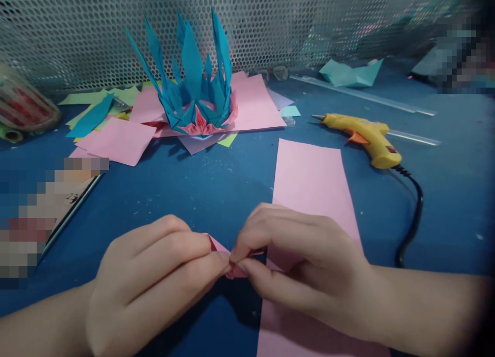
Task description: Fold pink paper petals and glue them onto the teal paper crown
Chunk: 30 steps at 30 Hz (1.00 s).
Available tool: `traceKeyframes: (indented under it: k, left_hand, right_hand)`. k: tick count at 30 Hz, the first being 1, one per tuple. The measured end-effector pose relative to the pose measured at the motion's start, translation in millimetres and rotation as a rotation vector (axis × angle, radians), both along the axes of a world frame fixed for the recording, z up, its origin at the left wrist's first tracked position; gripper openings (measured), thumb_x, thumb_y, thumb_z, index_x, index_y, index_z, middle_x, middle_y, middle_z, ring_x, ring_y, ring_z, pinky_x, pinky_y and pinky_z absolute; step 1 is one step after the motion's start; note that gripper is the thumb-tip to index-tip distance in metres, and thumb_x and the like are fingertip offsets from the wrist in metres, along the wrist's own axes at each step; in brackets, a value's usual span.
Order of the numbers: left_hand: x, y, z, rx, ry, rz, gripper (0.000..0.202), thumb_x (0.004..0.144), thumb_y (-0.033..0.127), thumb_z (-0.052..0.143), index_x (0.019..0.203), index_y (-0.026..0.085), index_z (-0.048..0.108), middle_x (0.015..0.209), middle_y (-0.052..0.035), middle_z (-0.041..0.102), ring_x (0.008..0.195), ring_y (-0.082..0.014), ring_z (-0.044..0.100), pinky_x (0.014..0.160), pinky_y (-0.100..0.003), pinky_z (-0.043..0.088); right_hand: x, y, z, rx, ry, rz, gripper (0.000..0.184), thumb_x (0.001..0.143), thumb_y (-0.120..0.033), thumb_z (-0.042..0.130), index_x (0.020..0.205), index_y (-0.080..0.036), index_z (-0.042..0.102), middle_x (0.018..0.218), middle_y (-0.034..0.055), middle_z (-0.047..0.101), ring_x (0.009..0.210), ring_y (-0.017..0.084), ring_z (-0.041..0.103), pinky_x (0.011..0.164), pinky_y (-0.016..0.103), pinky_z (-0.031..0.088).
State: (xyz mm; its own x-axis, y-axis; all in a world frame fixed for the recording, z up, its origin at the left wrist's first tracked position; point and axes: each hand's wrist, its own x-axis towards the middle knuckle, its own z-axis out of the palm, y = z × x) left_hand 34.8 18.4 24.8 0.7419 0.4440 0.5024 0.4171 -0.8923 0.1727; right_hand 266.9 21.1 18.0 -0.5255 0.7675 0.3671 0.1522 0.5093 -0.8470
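Between both hands is a small piece of folded pink paper, mostly covered by the fingers. My left hand is closed, pinching its left part between thumb and fingers. From the other side my right hand pinches the same paper between thumb and forefinger. Under the right hand lies a long pink paper strip on the blue table. Farther back stands an origami piece of tall blue pointed petals, with pink folded petals along its front lower edge.
A yellow glue gun with a black cord lies at right, clear glue sticks behind it. Pink paper sheets and a loose blue petal lie at left, near a jar. A perforated metal panel borders the back.
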Motion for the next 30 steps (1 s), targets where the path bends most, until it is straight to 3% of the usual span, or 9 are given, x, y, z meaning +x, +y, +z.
traceKeyframes:
  k: [6, 11, 19, 22, 27, 30]
  left_hand:
    - [3, 2, 0.7, -0.107, -0.113, 0.130, 0.019, 0.092, 0.005, 0.057, 0.097, 0.022, 0.062, 0.085, 0.0010, 0.068, 0.070, -0.0104, 0.066, 0.067, -0.019, 0.057]
    - [1, 6, 4.7, -0.182, -0.045, 0.075, 0.024, 0.090, 0.003, 0.056, 0.103, 0.023, 0.059, 0.090, 0.0014, 0.061, 0.080, -0.0105, 0.062, 0.079, -0.016, 0.055]
    - [3, 0, -3.3, -0.305, -0.216, 0.139, 0.025, 0.090, 0.003, 0.054, 0.099, 0.025, 0.060, 0.092, 0.0049, 0.056, 0.083, -0.0080, 0.058, 0.082, -0.012, 0.049]
    - [5, 1, -3.8, -0.330, -0.235, 0.138, 0.024, 0.090, 0.003, 0.054, 0.099, 0.025, 0.061, 0.092, 0.0052, 0.057, 0.081, -0.0074, 0.058, 0.081, -0.013, 0.048]
    - [8, 3, -4.9, -0.386, -0.290, 0.158, 0.022, 0.091, 0.006, 0.056, 0.094, 0.027, 0.062, 0.089, 0.0067, 0.056, 0.071, -0.0068, 0.057, 0.063, -0.014, 0.047]
    - [9, 4, -5.9, -0.420, -0.316, 0.146, 0.022, 0.091, 0.007, 0.057, 0.092, 0.028, 0.063, 0.088, 0.0072, 0.056, 0.071, -0.0068, 0.057, 0.061, -0.014, 0.047]
  right_hand:
    - [3, 8, 6.2, 0.009, 0.106, 0.126, 0.019, 0.089, -0.003, 0.063, 0.099, -0.016, 0.071, 0.087, 0.0071, 0.078, 0.084, 0.013, 0.071, 0.080, 0.024, 0.058]
    - [5, 14, 5.8, 0.112, 0.084, 0.237, 0.031, 0.087, 0.004, 0.057, 0.110, -0.012, 0.070, 0.093, 0.0085, 0.079, 0.094, 0.013, 0.071, 0.089, 0.024, 0.057]
    - [12, 14, 3.7, 0.328, -0.006, 0.096, 0.018, 0.088, -0.007, 0.074, 0.105, -0.007, 0.070, 0.096, 0.0099, 0.079, 0.093, 0.010, 0.071, 0.089, 0.020, 0.058]
    - [16, 13, 5.4, 0.398, -0.079, 0.108, 0.013, 0.093, -0.011, 0.069, 0.106, -0.009, 0.070, 0.096, 0.0085, 0.078, 0.095, 0.011, 0.070, 0.088, 0.021, 0.060]
    - [19, 9, 6.0, 0.481, -0.166, 0.107, 0.016, 0.101, -0.010, 0.056, 0.112, -0.011, 0.068, 0.103, 0.0081, 0.078, 0.103, 0.010, 0.069, 0.092, 0.023, 0.060]
    - [19, 7, 6.2, 0.490, -0.160, 0.088, 0.015, 0.101, -0.009, 0.056, 0.111, -0.011, 0.068, 0.104, 0.0069, 0.078, 0.103, 0.008, 0.069, 0.096, 0.021, 0.058]
